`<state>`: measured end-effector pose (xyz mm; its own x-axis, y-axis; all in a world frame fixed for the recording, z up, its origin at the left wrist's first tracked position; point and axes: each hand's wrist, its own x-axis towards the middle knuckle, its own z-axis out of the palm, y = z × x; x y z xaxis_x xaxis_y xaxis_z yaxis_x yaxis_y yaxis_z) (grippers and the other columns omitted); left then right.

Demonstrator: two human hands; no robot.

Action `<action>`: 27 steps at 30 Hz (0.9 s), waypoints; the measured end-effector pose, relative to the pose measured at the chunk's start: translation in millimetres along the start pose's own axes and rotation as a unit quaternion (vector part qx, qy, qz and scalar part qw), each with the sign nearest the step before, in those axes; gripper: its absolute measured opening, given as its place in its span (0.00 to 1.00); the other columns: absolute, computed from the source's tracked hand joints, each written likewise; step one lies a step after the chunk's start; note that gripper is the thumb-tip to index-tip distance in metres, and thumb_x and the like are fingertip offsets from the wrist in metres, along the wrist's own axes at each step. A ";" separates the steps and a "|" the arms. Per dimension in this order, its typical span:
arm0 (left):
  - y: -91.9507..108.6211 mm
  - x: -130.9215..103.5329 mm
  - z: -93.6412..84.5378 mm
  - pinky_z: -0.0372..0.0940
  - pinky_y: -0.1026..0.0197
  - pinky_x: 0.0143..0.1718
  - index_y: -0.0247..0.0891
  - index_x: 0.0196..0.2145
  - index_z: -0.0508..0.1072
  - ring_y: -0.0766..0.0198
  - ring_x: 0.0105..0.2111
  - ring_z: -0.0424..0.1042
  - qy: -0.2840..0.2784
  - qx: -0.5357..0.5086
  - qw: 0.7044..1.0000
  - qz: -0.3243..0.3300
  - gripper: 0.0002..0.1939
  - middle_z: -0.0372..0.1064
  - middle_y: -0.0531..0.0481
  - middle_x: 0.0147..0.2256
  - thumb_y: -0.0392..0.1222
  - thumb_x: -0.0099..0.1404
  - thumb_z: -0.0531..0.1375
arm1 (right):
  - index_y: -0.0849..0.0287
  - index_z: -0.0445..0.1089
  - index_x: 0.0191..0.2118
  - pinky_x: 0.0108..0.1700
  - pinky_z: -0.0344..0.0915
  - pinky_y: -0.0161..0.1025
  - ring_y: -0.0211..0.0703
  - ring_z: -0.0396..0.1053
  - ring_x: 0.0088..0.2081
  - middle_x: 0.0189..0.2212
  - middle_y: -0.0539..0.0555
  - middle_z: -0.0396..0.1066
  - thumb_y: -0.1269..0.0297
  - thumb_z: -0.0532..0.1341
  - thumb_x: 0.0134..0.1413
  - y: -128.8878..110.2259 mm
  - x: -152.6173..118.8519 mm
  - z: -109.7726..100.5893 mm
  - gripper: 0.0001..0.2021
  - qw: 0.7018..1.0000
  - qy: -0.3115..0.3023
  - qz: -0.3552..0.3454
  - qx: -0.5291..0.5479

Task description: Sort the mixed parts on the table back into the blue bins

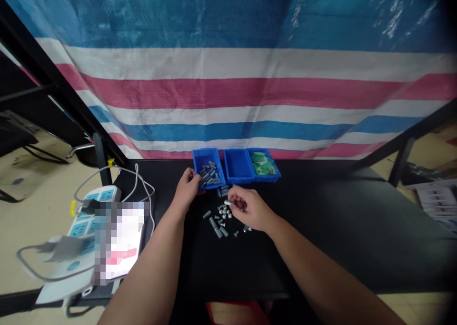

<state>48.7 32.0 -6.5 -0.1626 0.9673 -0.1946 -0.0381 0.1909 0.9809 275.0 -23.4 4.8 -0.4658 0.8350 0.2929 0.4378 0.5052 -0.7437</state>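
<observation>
My left hand (188, 190) is closed on the left side of a blue plastic bin (205, 153) that holds several grey metal cylinders (211, 172). Between the thumb and fingers of my right hand (253, 209) is a short metal cylinder (228, 202), just above the black tabletop. Under and beside that hand lie several small shiny screws (224, 211). More loose cylinders (218, 231) are scattered closer to me, and a few others (223, 191) lie right in front of the bin. My right palm hides part of the pile.
A second blue bin (236, 165) stands right of the first, joined by a third bin (273, 177) with green-looking packets (262, 163). On the left are a white power strip (80, 225) with cables and a lit screen (124, 244). A striped sheet (228, 92) hangs behind the table.
</observation>
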 end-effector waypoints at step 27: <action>-0.7 -0.7 -0.4 0.76 0.57 0.28 0.41 0.31 0.61 0.62 0.34 0.66 -0.009 0.001 1.000 0.004 0.13 0.61 0.53 0.32 0.45 0.52 0.62 | 0.55 0.76 0.40 0.34 0.66 0.39 0.40 0.65 0.30 0.29 0.50 0.69 0.69 0.62 0.61 10.4 4.8 -1.4 0.05 0.997 0.082 0.000 -0.010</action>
<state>48.4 31.1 -7.1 -0.1447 0.9718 -0.1864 -0.0344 0.1833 0.9825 278.4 -13.7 -0.7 -0.3348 0.8581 0.3892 0.4536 0.5089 -0.7317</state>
